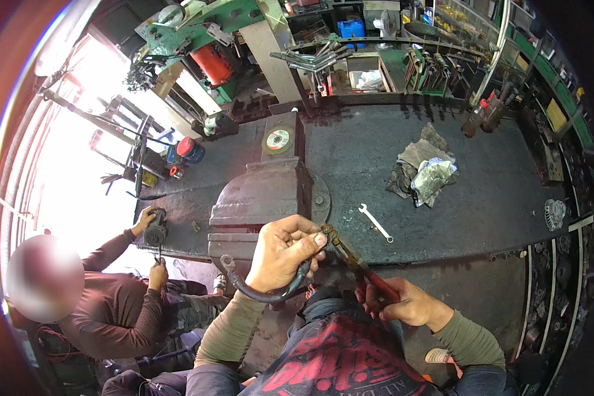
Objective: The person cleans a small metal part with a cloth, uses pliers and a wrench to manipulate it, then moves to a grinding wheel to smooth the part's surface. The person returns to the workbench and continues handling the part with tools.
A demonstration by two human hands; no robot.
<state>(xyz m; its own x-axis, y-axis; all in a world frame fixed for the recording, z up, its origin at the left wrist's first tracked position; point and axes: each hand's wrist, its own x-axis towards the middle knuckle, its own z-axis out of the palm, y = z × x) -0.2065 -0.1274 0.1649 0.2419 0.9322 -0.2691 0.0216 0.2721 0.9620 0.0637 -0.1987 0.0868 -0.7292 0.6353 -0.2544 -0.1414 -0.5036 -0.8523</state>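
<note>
My left hand is closed, pinching the end of a short, thick black cable in front of the vise. The cable loops under that hand, and a ring lug shows at its free end. Past my left fingertips sticks out a brass-coloured metal fitting. My right hand is wrapped round the red handles of a pair of pliers. Their worn jaws reach the fitting; how firmly they bite cannot be made out.
A big bench vise carries a round abrasive disc. On the dark workbench lie a combination wrench, crumpled rags and a finned metal part. At left, another person handles a dark part at the bench edge.
</note>
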